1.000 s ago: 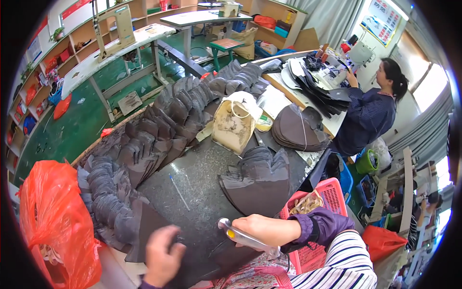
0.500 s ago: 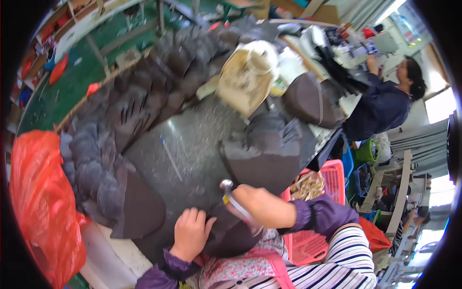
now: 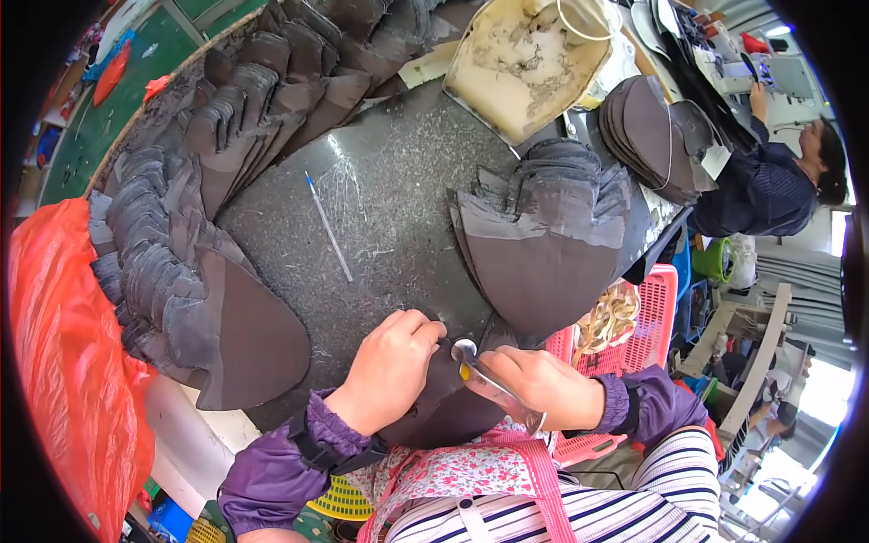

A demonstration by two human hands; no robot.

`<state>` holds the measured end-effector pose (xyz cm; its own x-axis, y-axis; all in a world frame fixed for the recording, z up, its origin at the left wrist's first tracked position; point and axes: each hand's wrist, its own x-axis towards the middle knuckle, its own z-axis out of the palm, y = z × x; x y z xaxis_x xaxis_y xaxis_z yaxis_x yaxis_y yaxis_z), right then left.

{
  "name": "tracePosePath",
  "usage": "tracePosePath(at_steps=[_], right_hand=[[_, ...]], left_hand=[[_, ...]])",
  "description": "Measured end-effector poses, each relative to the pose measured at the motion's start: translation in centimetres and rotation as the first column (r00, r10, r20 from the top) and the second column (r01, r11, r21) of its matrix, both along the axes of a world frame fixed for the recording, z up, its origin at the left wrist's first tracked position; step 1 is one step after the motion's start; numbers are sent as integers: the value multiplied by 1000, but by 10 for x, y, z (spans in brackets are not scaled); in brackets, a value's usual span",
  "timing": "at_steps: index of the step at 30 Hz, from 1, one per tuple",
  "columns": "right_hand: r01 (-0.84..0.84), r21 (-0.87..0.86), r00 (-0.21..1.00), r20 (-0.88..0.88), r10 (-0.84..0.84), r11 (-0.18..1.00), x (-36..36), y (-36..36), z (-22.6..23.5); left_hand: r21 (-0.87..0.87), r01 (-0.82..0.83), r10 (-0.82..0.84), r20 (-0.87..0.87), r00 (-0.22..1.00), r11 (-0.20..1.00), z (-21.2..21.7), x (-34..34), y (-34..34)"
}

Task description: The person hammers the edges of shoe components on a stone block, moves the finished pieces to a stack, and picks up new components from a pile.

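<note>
A dark brown flat piece with a rounded lower edge lies in front of me at the table's near edge. My left hand has its fingers bent and pinched at the piece's far edge; the exact grip is partly hidden. My right hand is wrapped round a shiny metal tool with a rounded bright end and a yellow mark, whose kind I cannot make out. The tool slants over the piece, its round end close to my left fingertips. Just beyond lies a fanned stack of similar dark pieces.
A pen lies on the dark tabletop. Overlapping dark pieces line the left and far edges. A stained cream container stands at the back. A red plastic bag hangs left; a pink basket stands right, near a co-worker.
My left hand has moved right and away from me, from lying spread on the piece to pinching at its far edge. The tool has shifted right with my right hand. The view has tilted down.
</note>
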<state>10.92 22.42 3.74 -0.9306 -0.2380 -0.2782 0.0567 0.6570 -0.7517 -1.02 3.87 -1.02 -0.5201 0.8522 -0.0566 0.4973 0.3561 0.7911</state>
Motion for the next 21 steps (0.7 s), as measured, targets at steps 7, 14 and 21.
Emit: tracePosePath(at_steps=[7,14,21], right_hand=[[2,-40,1000,0,-2,999,-3,2,-3],[-37,-31,992,-122,33,999,-9,1,-6],[-53,-45,985,-169,45,998,-12,0,-8]], left_hand=[[57,100,-98,-33,995,993,-7,-13,-7],[117,241,-211,-222,952,963,-13,-15,-13],[113,233,-187,-319,929,966,-12,-13,-16]])
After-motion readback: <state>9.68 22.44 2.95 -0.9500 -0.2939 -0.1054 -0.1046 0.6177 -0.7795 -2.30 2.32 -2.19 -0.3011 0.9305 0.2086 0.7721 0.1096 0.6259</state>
